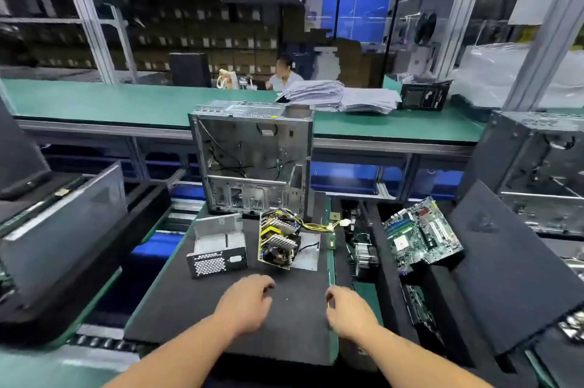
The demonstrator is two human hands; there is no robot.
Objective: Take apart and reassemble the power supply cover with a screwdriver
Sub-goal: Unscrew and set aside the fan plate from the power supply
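The power supply cover [218,248], a bare metal shell with a black perforated face, lies on the black mat [284,324], left of centre. To its right the exposed power supply board [278,239] sits tilted on its metal base plate [308,256], with yellow cables running right to a white connector [344,223]. My left hand [246,302] hovers palm down over the mat in front of the cover, fingers loosely curled and holding nothing. My right hand [350,311] is at the mat's right edge, thumb and fingers beside a thin yellowish tool [329,280]; whether it grips the tool is unclear.
An open computer case [252,160] stands behind the mat. To the right lie a heat sink with fan [365,255] and a green motherboard [423,232]. Black foam trays flank both sides. A person sits beyond the far green bench [94,103].
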